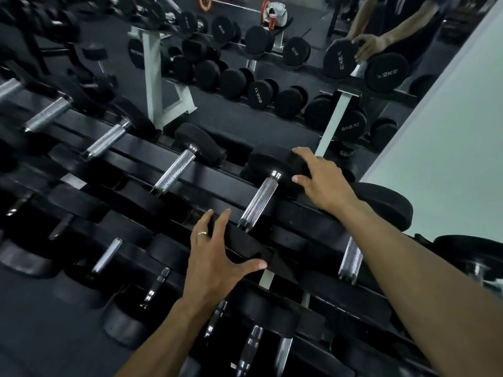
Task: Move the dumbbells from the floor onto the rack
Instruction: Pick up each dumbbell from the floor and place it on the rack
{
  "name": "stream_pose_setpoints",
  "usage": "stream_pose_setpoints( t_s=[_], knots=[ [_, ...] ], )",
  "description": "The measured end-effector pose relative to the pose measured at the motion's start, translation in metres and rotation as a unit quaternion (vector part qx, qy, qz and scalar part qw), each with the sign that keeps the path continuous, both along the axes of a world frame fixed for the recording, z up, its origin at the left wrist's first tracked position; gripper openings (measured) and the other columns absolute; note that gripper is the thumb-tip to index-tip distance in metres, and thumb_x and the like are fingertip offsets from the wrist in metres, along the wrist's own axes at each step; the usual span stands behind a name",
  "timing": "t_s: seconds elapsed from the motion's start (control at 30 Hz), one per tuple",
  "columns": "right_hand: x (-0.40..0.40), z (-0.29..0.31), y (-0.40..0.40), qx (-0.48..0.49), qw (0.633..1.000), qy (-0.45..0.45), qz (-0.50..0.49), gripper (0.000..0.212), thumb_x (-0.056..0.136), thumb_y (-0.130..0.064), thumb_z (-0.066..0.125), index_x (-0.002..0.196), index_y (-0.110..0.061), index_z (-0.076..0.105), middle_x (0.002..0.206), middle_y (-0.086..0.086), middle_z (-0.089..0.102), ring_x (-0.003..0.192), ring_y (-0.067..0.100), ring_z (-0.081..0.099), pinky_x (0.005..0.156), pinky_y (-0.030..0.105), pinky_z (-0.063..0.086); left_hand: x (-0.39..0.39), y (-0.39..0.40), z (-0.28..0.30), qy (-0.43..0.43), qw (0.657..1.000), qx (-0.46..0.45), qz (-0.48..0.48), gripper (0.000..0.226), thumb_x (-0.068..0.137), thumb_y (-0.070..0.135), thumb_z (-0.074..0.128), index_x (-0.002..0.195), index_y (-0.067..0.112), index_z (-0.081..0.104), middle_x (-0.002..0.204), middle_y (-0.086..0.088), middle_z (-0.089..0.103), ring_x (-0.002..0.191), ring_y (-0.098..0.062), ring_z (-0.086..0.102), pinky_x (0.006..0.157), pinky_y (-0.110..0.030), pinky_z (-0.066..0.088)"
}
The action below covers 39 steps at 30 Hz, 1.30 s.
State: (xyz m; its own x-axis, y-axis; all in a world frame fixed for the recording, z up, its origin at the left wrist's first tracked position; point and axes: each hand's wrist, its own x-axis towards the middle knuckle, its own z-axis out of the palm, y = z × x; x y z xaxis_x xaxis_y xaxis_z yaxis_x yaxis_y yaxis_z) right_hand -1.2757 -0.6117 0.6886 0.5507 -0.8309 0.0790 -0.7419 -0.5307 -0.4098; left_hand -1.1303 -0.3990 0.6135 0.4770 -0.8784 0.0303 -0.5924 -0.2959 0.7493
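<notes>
Left hand (217, 257) and right hand (318, 180) spread, palms down.

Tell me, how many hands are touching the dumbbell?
2. The left hand rests on the near head of the dumbbell; the right hand rests on its far head. Reflected hands aren't counted.

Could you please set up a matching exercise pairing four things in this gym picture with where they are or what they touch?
Things:
1. left hand
2. right hand
3. ring
4. mirror

Places:
A. on a left-hand finger
B. behind the rack, reflecting dumbbells
C. spread over the near head of a racked dumbbell
D. on the far head of that dumbbell

Pairs: 1-C, 2-D, 3-A, 4-B. Both hands rest on the heads of one dumbbell, not on its chrome handle.
</notes>
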Motion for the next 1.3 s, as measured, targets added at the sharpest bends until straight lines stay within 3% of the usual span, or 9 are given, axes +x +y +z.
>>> stream_pose_setpoints(
  t_s=[0.23,0.43,0.57,0.67,0.8,0.9,1.07,1.2,1.3],
  knots=[
    [0.008,0.007,-0.006,0.009,1.0,0.012,0.02,0.052,0.094,-0.027,0.06,0.138,-0.035,0.034,0.097,0.005,0.054,0.092,0.027,0.053,0.088,0.041,0.045,-0.005,-0.002,0.001,-0.003,1.0,0.007,0.02,0.118,0.049,0.064,0.083,0.149,0.039,0.025,0.159,0.003,0.01,0.145,-0.021,0.016,0.113,-0.04,0.029],
    [0.009,0.006,-0.003,-0.01,1.0,0.005,0.019,0.051,0.094,-0.024,0.06,0.138,-0.031,0.035,0.093,0.005,0.053,0.087,0.024,0.049,0.091,0.041,0.043,-0.005,-0.002,0.001,0.0,1.0,0.013,0.02,0.117,0.052,0.065,0.082,0.149,0.038,0.023,0.159,0.004,0.007,0.145,-0.02,0.012,0.114,-0.039,0.027],
    [0.012,0.01,0.0,-0.022,1.0,0.017,0.01,0.05,0.092,-0.024,0.061,0.137,-0.028,0.037,0.09,0.006,0.058,0.087,0.026,0.057,0.085,0.039,0.045,-0.004,-0.001,0.005,0.003,1.0,0.025,0.011,0.117,0.053,0.067,0.079,0.149,0.039,0.02,0.159,0.005,0.005,0.146,-0.022,0.011,0.115,-0.043,0.028],
    [0.027,0.019,0.004,-0.05,0.999,0.017,0.01,0.049,0.091,-0.03,0.06,0.136,-0.023,0.043,0.112,0.009,0.059,0.105,0.031,0.057,0.09,0.041,0.046,0.004,0.002,0.011,0.011,0.998,0.053,-0.02,0.116,0.056,0.071,0.075,0.149,0.043,0.012,0.159,0.012,0.001,0.147,-0.021,0.011,0.114,-0.045,0.032],
    [0.078,0.028,0.022,-0.08,0.995,-0.003,0.061,0.052,0.091,-0.034,0.059,0.14,-0.02,0.043,0.133,0.009,0.049,0.123,0.028,0.047,0.098,0.04,0.043,0.033,0.017,0.021,0.003,0.997,0.056,-0.046,0.101,0.069,0.078,0.054,0.152,0.038,0.01,0.159,0.012,0.007,0.146,-0.016,0.016,0.113,-0.045,0.035],
    [0.121,0.024,0.036,-0.053,0.995,0.016,0.085,0.056,0.092,-0.037,0.058,0.141,-0.02,0.041,0.134,0.009,0.048,0.125,0.029,0.044,0.098,0.042,0.044,0.066,0.03,0.029,-0.015,0.999,0.039,-0.035,0.087,0.082,0.07,0.049,0.153,0.031,0.016,0.159,0.008,0.012,0.147,-0.012,0.015,0.114,-0.042,0.033],
    [0.176,0.013,0.044,0.03,0.996,0.058,0.052,0.063,0.091,-0.041,0.059,0.145,-0.021,0.033,0.134,0.01,0.046,0.121,0.031,0.048,0.095,0.041,0.044,0.127,0.037,0.036,-0.03,0.999,0.001,-0.009,0.076,0.09,0.05,0.058,0.152,0.026,0.021,0.156,0.006,0.017,0.147,-0.008,0.008,0.113,-0.038,0.033],
    [0.2,0.007,0.038,0.082,0.996,0.037,-0.001,0.07,0.092,-0.039,0.06,0.149,-0.021,0.024,0.139,0.01,0.043,0.122,0.032,0.05,0.1,0.043,0.043,0.169,0.026,0.025,-0.05,0.999,-0.012,0.009,0.083,0.084,0.046,0.069,0.15,0.02,0.025,0.157,0.001,0.02,0.149,-0.015,0.007,0.116,-0.046,0.03],
    [0.212,0.005,0.029,0.106,0.994,0.03,-0.016,0.073,0.094,-0.035,0.059,0.152,-0.019,0.019,0.146,0.011,0.039,0.129,0.032,0.045,0.104,0.04,0.04,0.193,0.012,0.011,-0.03,0.999,0.036,0.009,0.102,0.077,0.051,0.074,0.153,0.023,0.013,0.161,0.001,0.009,0.15,-0.018,-0.001,0.118,-0.047,0.024]
  ],
)
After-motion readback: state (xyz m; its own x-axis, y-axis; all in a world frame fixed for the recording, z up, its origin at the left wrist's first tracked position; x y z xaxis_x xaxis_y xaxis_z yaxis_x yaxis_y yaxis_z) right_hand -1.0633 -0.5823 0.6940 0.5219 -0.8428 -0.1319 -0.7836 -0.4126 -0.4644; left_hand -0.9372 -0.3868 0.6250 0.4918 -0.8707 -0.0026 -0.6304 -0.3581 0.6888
